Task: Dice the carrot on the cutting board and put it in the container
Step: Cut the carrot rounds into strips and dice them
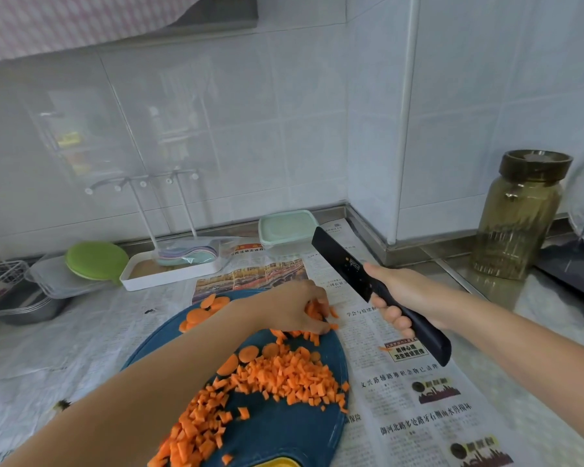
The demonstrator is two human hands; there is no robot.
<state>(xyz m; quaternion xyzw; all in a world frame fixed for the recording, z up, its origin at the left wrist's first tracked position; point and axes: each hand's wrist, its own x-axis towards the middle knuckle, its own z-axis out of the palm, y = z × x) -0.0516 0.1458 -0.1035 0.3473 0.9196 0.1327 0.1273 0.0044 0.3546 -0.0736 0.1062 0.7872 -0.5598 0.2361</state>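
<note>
A dark blue cutting board lies on newspaper and carries a broad heap of diced carrot. Round carrot slices lie at its far edge, and a few more sit near the middle. My left hand reaches across the board and its curled fingers grip a small bunch of carrot pieces at the right rim. My right hand holds a black knife by the handle, lifted off the board with the blade pointing up and away. A clear container with a pale green lid stands closed behind the board.
A white tray with stacked pastel dishes and a green lid on clear boxes stand at the back left. A tall glass jar stands at the right beside a dark appliance. Newspaper covers the counter. Tiled walls close the back.
</note>
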